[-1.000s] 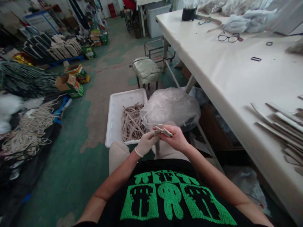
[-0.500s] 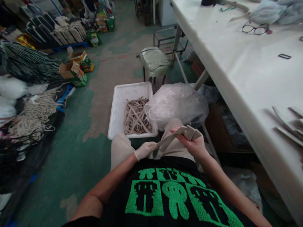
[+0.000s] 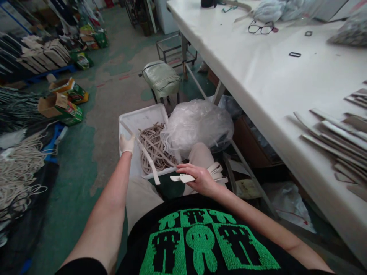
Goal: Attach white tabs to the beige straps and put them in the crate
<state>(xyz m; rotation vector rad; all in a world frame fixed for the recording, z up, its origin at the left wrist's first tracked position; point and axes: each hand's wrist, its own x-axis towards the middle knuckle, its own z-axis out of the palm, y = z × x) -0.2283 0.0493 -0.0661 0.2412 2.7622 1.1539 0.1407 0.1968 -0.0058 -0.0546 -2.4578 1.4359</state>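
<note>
My left hand [image 3: 126,144], in a pale glove, reaches over the left side of a white plastic bin [image 3: 134,113]. Its fingers are closed on a long beige strap [image 3: 147,156], whose near end hangs over the bin's front rim. Inside the bin lies a tangled heap of similar straps [image 3: 153,137]. Above my lap, my bare right hand [image 3: 200,178] grips a small bundle of flat beige straps [image 3: 216,170]. The ends of that bundle stick out on both sides of the hand. Its fingertips are close to the bin's near right corner.
A clear plastic bag [image 3: 197,124] bulges against the bin's right side. Behind it stands a padded stool [image 3: 162,78]. More straps [image 3: 338,141] lie on the white table [image 3: 252,72] at right, with glasses [image 3: 260,28] and a black buckle [image 3: 294,54]. Cords [image 3: 24,172] and open cartons [image 3: 61,107] are at left.
My left hand has moved from my lap forward and left over the bin, carrying a strap away from my right hand. My right hand has shifted slightly left, still gripping the bundle. The view has turned right.
</note>
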